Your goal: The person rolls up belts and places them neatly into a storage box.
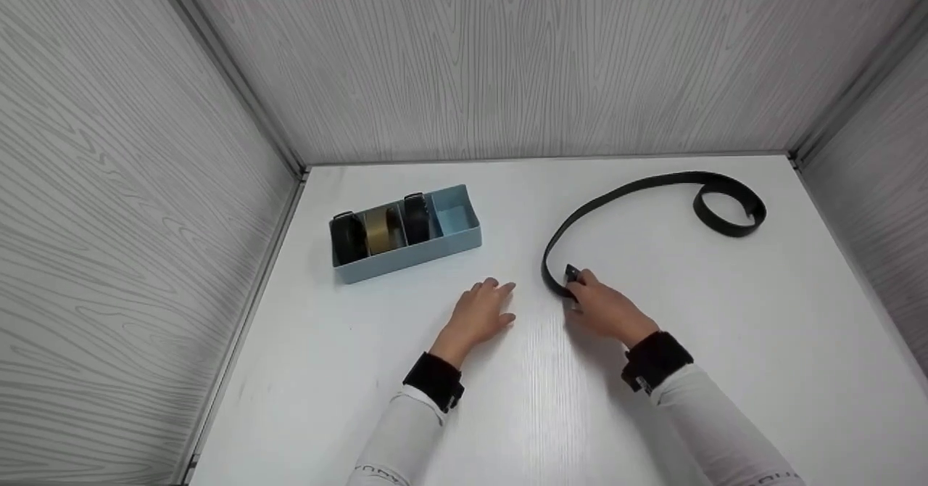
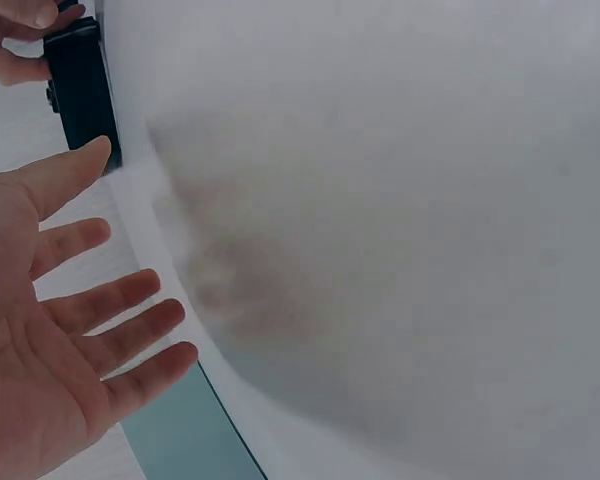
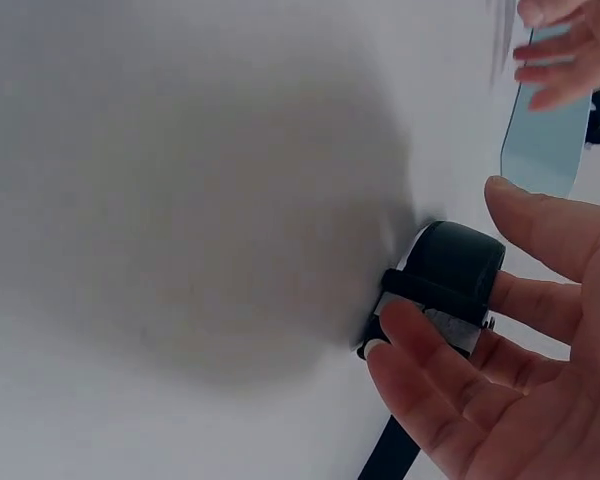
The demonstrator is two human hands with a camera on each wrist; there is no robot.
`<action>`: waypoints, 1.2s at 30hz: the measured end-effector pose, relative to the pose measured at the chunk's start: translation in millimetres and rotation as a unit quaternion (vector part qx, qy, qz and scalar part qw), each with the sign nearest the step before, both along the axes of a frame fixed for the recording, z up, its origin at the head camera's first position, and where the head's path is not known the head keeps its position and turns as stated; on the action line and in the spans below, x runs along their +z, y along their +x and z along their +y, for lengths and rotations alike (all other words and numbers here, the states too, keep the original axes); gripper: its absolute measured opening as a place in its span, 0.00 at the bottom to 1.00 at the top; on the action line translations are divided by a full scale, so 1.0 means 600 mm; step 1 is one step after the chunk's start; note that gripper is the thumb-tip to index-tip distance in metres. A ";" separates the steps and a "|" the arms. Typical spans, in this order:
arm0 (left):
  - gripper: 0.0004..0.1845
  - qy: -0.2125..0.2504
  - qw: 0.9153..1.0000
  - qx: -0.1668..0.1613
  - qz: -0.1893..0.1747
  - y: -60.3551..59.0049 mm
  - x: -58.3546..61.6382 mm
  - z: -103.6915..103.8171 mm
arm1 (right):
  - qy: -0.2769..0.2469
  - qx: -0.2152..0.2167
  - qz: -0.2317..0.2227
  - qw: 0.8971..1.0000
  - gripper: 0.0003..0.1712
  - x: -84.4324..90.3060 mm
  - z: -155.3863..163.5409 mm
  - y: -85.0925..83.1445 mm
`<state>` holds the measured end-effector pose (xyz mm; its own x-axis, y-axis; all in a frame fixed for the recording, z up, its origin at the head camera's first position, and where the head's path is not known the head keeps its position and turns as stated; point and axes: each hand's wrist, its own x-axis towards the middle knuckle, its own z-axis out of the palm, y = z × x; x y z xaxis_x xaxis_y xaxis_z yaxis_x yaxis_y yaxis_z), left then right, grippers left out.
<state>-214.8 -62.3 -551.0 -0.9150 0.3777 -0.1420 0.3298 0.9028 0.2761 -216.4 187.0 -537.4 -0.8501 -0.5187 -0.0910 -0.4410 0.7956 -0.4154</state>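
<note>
While the right hand point(image 1: 605, 310) rests at the buckle end point(image 3: 442, 285) of the black belt point(image 1: 638, 188), its fingers point(image 3: 430, 360) lie loosely spread and only lightly curved, touching the buckle without plainly clamping it; the belt runs from that hand across the white table point(image 1: 725, 341) in a long arc and ends in a loose coil near the far right corner; the left hand point(image 1: 480, 312) lies flat on the table just beside the buckle, fingers point(image 2: 120, 300) straight and apart, holding nothing; a blue divided tray point(image 1: 464, 243) stands well apart to the left, with three rolled belts point(image 1: 380, 231), two black and one tan, in its compartments.
</note>
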 end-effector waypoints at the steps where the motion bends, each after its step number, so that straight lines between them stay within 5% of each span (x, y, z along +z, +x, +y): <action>1: 0.29 0.002 1.000 -0.011 0.003 0.001 0.002 0.003 | -0.001 0.007 0.004 1.000 0.20 -0.001 -0.010 0.005; 8: 0.19 0.016 0.997 -0.062 0.034 0.004 0.009 0.009 | -0.032 0.077 0.033 0.996 0.17 -0.003 -0.067 0.037; 14: 0.09 0.043 0.998 -0.040 0.032 0.002 0.003 -0.005 | -0.100 0.119 0.023 0.988 0.18 0.012 -0.075 0.044; 20: 0.18 0.060 0.998 0.017 0.017 -0.002 0.005 -0.023 | -0.093 -0.006 0.035 0.995 0.28 0.005 -0.013 -0.001; 27: 0.20 0.024 0.997 0.069 0.035 -0.007 0.006 -0.033 | -0.021 -0.163 -0.065 0.984 0.43 -0.015 0.121 -0.073; 32: 0.20 0.016 0.997 0.072 0.032 -0.008 0.005 -0.034 | 0.003 -0.211 -0.099 0.972 0.48 -0.017 0.190 -0.097; 36: 0.20 0.020 0.997 0.075 0.026 -0.010 0.006 -0.034 | 0.030 -0.215 -0.084 0.972 0.43 -0.014 0.209 -0.094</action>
